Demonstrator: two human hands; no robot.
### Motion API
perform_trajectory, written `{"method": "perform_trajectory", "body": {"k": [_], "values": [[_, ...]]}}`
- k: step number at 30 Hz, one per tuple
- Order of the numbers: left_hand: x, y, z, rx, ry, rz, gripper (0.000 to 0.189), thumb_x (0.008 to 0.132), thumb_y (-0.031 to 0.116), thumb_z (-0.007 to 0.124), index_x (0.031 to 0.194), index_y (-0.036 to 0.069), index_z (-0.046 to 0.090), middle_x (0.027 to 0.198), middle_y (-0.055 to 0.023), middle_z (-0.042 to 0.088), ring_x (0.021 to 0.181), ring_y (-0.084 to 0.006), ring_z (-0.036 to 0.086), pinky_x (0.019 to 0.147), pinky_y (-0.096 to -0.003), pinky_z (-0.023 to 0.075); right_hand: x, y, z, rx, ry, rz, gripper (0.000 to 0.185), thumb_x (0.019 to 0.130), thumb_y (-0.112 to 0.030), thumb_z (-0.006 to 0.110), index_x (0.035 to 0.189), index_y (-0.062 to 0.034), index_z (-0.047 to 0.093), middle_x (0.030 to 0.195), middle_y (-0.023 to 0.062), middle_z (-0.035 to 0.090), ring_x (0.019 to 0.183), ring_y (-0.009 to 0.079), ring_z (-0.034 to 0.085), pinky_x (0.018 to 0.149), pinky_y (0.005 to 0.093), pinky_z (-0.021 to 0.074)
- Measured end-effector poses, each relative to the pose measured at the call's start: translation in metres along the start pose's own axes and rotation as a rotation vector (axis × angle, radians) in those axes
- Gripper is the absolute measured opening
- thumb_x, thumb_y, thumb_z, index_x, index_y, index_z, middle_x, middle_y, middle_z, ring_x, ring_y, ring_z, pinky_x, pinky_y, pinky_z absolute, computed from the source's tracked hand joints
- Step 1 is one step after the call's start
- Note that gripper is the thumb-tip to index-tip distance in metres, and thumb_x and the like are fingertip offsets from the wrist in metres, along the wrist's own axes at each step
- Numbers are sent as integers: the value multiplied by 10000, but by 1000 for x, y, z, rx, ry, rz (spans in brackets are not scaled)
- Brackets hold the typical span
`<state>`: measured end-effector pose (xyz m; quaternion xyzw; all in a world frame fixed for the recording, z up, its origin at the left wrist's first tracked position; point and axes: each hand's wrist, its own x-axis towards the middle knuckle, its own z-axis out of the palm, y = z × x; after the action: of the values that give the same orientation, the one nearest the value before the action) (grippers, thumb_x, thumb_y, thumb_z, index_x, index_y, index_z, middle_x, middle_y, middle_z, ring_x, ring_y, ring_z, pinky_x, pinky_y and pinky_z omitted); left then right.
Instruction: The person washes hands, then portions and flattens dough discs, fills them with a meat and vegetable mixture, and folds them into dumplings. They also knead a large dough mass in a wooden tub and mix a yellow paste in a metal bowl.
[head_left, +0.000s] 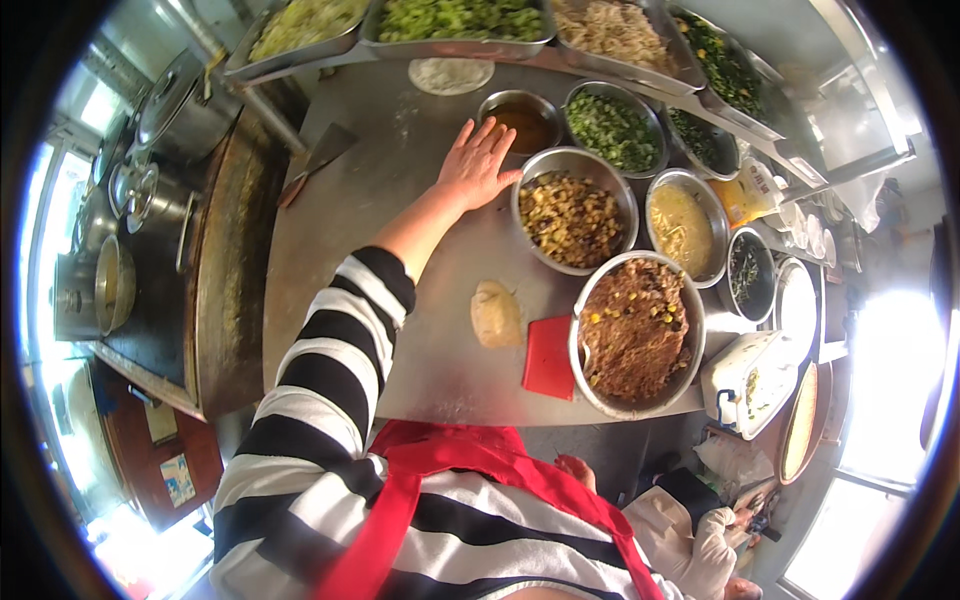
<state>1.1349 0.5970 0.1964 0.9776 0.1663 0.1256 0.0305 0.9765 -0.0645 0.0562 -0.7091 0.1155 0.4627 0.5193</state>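
Observation:
My left hand (480, 165) reaches across the metal worktable with its fingers spread and nothing in it. Its fingertips overlap the near left rim of a steel bowl of brown liquid (529, 124); touching or above it, I cannot tell. The thumb points at a steel bowl of diced brown filling (574, 219). Low beside the red apron (450, 442), my right hand (577, 471) is partly hidden, below the table's front edge. On the table lie a flattened piece of dough (496, 315) and a red plastic scraper (549, 358), which is against a large bowl of minced meat filling (634, 337).
Bowls of chopped greens (613, 129) and yellowish liquid (681, 229) stand at right. Metal trays of shredded vegetables (461, 21) sit on a raised shelf. A broad-bladed spatula (319, 161) lies far left, near a griddle (232, 277). Another person (682, 536) is at lower right.

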Motion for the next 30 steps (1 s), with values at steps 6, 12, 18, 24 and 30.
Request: {"method": "perform_trajectory", "body": {"k": [6,12,18,24,30], "values": [[59,-6,10,57,-285,-70,874,963,729,328,1398,1,538,1476,-124,520,1497,-255,291,1245,-523,30,-29,14,-2,-110,220,108,267,965,-190,695,1179,-32,687,1002,79,753,866,140,710,716,261,535],[7,-19,7,-260,289,117,742,977,462,560,1560,84,300,1636,-108,269,1515,-278,243,1246,-471,163,-27,23,-3,165,81,42,251,972,-171,683,1167,-13,682,1002,86,749,864,145,703,710,261,532],[-213,13,-20,-314,94,-165,839,907,361,663,1562,30,256,1640,-169,233,1514,-371,215,1230,-520,179,8,29,-1,45,78,20,236,973,-129,673,1175,-8,671,1007,83,739,825,140,683,684,265,516],[-331,-10,-26,-167,-242,-183,887,907,514,627,1569,48,264,1645,-171,225,1526,-345,200,1232,-524,141,11,-4,22,-104,-38,-6,221,973,-76,651,1184,-12,668,1066,97,729,916,154,687,750,272,535],[-223,-52,-15,2,-133,-530,955,899,520,620,1552,-47,213,1644,-200,202,1535,-318,168,1240,-509,115,-25,-153,108,-423,-373,-219,236,1002,-101,614,1207,10,645,1098,102,720,1032,191,674,927,310,525]]}}
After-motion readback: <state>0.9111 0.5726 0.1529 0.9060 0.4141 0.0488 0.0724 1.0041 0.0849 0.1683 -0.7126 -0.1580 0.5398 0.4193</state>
